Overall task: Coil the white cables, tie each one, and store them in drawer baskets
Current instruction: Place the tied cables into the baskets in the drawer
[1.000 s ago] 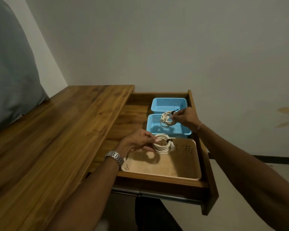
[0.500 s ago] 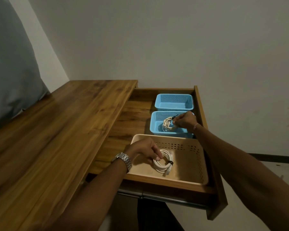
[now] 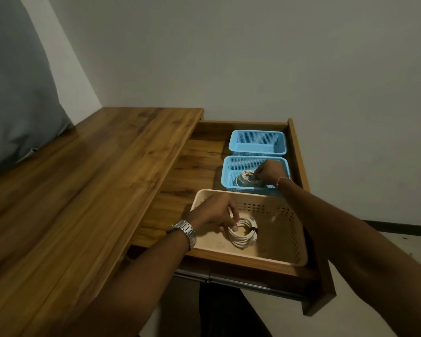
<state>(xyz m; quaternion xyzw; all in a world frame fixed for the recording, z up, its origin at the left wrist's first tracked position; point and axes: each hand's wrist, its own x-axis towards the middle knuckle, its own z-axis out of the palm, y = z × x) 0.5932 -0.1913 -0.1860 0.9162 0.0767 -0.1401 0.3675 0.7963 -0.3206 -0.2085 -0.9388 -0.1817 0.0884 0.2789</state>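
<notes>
A: Where are the cables?
B: One tied white coil (image 3: 243, 232) lies in the beige basket (image 3: 299, 242) at the front of the open drawer (image 3: 199, 164). The left hand (image 3: 214, 212) pinches its near edge with curled fingers.
A: And the other?
B: A second coil (image 3: 244, 179) sits in the nearer blue basket (image 3: 230, 171), with the right hand (image 3: 269, 171) curled down on it, fingertips gripping the loops. The far blue basket (image 3: 257, 142) stands just behind.
A: Anything else?
B: A wristwatch (image 3: 184, 231) on the left wrist, beside the wooden tabletop (image 3: 83, 178).
</notes>
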